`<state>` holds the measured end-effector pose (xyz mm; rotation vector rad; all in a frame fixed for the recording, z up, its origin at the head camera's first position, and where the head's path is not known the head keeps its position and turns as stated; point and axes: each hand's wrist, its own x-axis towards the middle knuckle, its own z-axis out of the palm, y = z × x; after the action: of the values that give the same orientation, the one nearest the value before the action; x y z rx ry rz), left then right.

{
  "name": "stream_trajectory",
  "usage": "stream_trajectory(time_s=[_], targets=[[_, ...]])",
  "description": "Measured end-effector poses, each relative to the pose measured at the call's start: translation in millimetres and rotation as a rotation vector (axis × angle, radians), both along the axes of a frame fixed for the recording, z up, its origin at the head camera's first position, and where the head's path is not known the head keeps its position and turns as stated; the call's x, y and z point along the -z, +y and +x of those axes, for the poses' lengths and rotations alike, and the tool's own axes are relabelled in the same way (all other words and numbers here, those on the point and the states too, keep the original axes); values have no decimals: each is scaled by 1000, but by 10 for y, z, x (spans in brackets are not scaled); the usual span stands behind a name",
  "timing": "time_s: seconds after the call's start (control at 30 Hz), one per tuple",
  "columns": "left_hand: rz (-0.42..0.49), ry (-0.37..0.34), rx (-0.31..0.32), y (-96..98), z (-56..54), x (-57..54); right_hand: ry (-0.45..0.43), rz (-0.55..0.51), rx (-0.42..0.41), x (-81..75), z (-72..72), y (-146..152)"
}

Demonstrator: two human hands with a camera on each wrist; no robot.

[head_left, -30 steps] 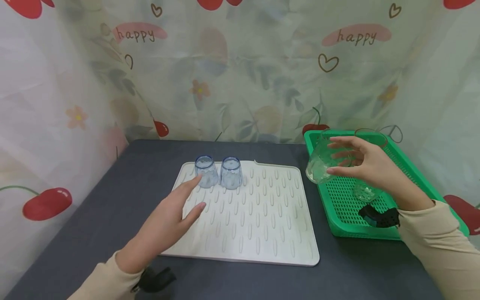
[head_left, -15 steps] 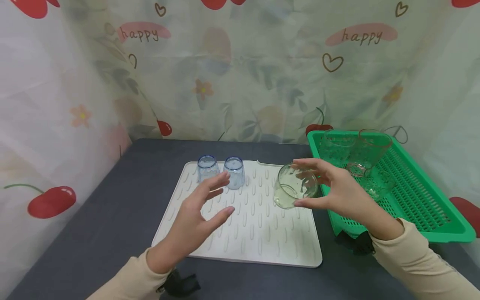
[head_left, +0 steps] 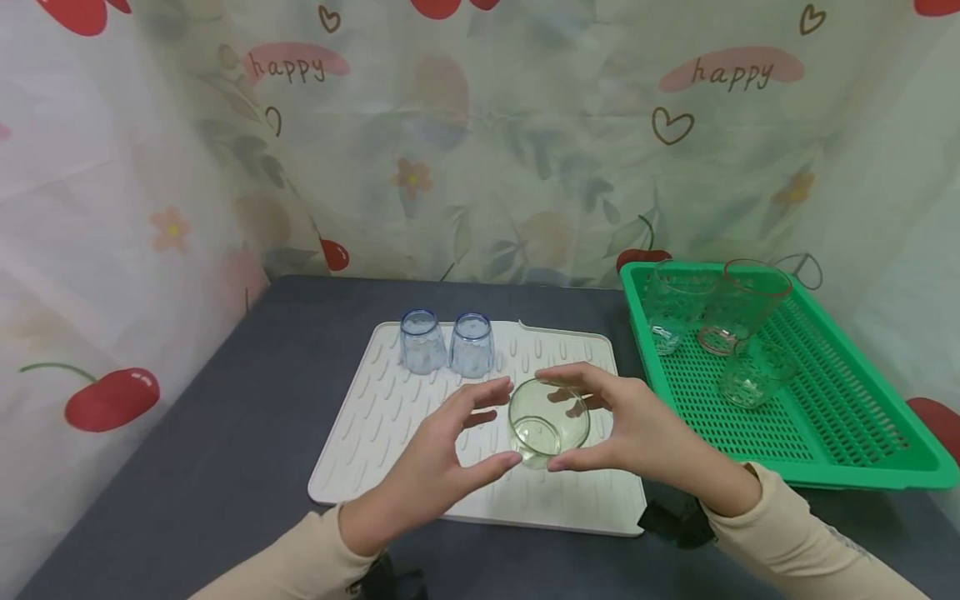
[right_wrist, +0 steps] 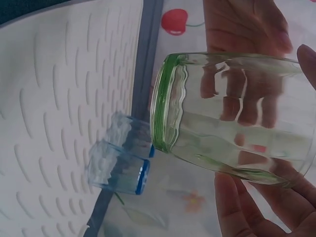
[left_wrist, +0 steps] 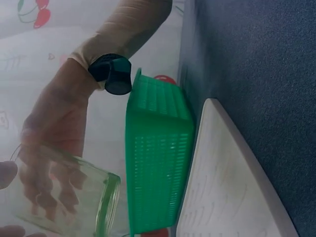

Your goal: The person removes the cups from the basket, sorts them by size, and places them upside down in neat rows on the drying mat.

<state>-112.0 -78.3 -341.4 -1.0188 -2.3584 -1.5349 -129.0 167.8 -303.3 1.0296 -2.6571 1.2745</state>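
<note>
My right hand (head_left: pixel 637 429) grips a pale green drinking glass (head_left: pixel 536 458), thumb on the near side and fingers behind it. The glass is held mouth up over the white drying mat (head_left: pixel 420 433); its thick green base (right_wrist: pixel 165 103) faces the mat in the right wrist view. My left hand (head_left: pixel 438 467) stands at the glass's left side, fingers and thumb spread, the tips right by the rim. Toward the mat's back edge, two blue glasses stand upside down side by side, the left glass (head_left: pixel 422 346) and the right glass (head_left: pixel 472 350).
To the right of the mat stands a green plastic basket (head_left: pixel 847 400) holding a red-rimmed glass (head_left: pixel 742 308), a clear tall glass (head_left: pixel 675 308) and a shorter glass (head_left: pixel 753 379). The dark tabletop (head_left: pixel 247 400) surrounds the mat, with a patterned curtain (head_left: pixel 495 167) behind.
My right hand has carried the green glass out from over the basket, leftward and nearer, to above the mat. The left hand has moved right to meet it. The blue glasses stay put.
</note>
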Motion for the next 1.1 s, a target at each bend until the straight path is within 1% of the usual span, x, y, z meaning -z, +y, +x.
stream_trajectory(time_s=[0.1, 0.27, 0.47, 0.57, 0.67, 0.9, 1.0, 1.1], targets=[[-7, -4, 14, 22, -1, 33, -22, 14, -1, 22, 11, -38], [-18, -12, 27, 39, -1, 61, -24, 20, -7, 69, 11, -78], [-35, -32, 18, 37, 7, 70, -54, 38, -4, 78, 18, -109], [-24, -30, 15, 33, 2, 75, -61, 46, -5, 74, 25, -116], [-1, 1, 11, 27, -10, 90, -59, 44, -2, 76, 39, -121], [30, 138, 8, 7, -37, 91, -14, -12, -15, 90, 71, -123], [47, 168, 14, 3, -50, 77, 23, -49, -28, 104, 79, -117], [63, 183, 22, -2, -59, 67, 57, -87, -39, 124, 84, -106]])
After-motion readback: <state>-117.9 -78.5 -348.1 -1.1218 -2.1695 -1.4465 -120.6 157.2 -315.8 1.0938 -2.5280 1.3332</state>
